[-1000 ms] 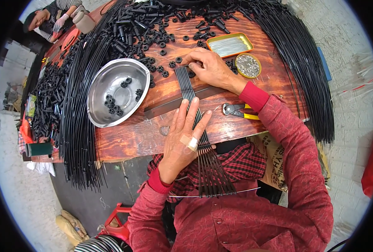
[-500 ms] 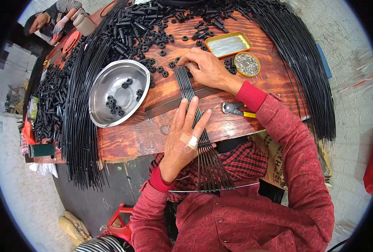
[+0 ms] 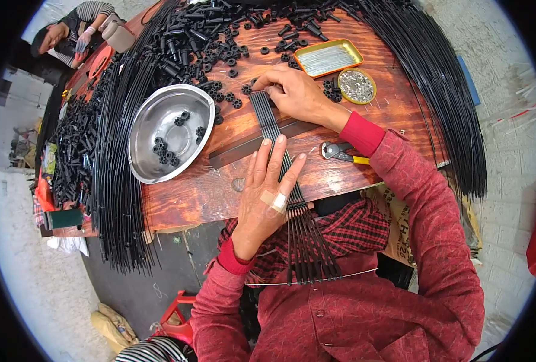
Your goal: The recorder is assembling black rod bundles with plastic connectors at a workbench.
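A flat row of thin black umbrella ribs (image 3: 267, 118) runs from the tabletop over its near edge, fanning out above the lap. My left hand (image 3: 262, 202) lies on the row with its fingers stretched out; plasters cover the back of the hand. At the far end, my right hand (image 3: 301, 96) has bent fingers closed on the rib tips, partly hiding them. Beneath the ribs, a dark flat bar (image 3: 238, 154) lies slantwise on the table. Yellow-handled end-cutting pliers (image 3: 340, 152) rest by my right sleeve.
Left of my hands stands a metal bowl (image 3: 180, 154) with several small black round parts. A tray of thin wires (image 3: 328, 58) and a round dish of small metal bits (image 3: 357, 86) sit beyond my right hand. Bundled black ribs (image 3: 117, 175) hang over the table edge. Another person (image 3: 78, 33) works at far left.
The whole view has shifted slightly. Both hands keep nearly the same places on the umbrella ribs, and the ribs' near ends sit slightly lower in the picture.
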Demonstrator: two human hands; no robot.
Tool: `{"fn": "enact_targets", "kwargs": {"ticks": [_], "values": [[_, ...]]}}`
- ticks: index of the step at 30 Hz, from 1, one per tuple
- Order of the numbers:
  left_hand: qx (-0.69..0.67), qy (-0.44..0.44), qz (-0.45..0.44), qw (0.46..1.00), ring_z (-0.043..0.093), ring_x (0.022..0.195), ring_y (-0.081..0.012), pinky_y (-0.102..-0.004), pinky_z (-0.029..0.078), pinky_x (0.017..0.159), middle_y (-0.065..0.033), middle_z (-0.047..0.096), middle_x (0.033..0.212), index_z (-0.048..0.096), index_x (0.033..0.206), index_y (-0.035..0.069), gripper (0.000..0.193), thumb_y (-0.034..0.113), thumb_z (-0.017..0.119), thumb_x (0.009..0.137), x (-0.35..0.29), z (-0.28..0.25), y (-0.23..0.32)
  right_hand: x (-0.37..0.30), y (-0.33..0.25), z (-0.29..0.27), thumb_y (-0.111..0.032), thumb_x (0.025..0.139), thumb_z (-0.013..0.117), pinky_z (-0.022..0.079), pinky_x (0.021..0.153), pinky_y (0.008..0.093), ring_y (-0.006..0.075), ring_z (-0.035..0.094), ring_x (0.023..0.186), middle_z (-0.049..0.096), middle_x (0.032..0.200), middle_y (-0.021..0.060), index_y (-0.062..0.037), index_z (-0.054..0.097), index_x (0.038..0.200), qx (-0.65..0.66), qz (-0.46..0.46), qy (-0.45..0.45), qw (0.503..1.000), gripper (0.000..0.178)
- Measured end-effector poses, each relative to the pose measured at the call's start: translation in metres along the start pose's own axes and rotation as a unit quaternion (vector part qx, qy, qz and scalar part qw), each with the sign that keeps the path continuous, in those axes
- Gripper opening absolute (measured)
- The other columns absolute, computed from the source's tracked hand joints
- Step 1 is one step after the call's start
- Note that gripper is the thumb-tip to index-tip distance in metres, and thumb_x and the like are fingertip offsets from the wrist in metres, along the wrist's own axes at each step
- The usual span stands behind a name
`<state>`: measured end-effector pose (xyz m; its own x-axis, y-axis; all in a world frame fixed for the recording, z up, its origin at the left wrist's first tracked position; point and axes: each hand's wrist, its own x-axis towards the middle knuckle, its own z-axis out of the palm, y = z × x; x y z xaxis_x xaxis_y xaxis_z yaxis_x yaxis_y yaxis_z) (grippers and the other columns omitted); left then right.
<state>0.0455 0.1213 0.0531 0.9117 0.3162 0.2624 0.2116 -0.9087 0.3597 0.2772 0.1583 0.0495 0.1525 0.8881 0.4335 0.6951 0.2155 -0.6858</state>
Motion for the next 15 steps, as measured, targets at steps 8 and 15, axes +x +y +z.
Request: {"fn": "enact_targets", "kwargs": {"ticks": [8, 15], "values": [[0.0, 0.006, -0.004, 1.0, 0.034, 0.141, -0.0426, -0.054, 0.032, 0.114, -0.0183, 0.033, 0.157, 0.055, 0.141, 0.016, 0.079, 0.05, 0.077, 0.073, 0.002, -0.003, 0.004, 0.006, 0.011, 0.006, 0.005, 0.086, 0.052, 0.049, 0.087, 0.0393, 0.0291, 0.062, 0.101, 0.066, 0.099, 0.0097, -0.0048, 0.068, 0.102, -0.044, -0.086, 0.003, 0.995, 0.025], [0.034, 0.013, 0.005, 0.999, 0.031, 0.143, -0.0423, -0.054, 0.032, 0.114, -0.0183, 0.031, 0.158, 0.052, 0.143, 0.016, 0.075, 0.04, 0.076, 0.076, -0.001, 0.002, 0.0, 0.007, 0.006, 0.01, 0.01, 0.079, 0.047, 0.048, 0.09, 0.0418, 0.0318, 0.062, 0.103, 0.065, 0.1, 0.0113, -0.0052, 0.067, 0.104, -0.024, -0.105, -0.025, 0.994, 0.035]]}}
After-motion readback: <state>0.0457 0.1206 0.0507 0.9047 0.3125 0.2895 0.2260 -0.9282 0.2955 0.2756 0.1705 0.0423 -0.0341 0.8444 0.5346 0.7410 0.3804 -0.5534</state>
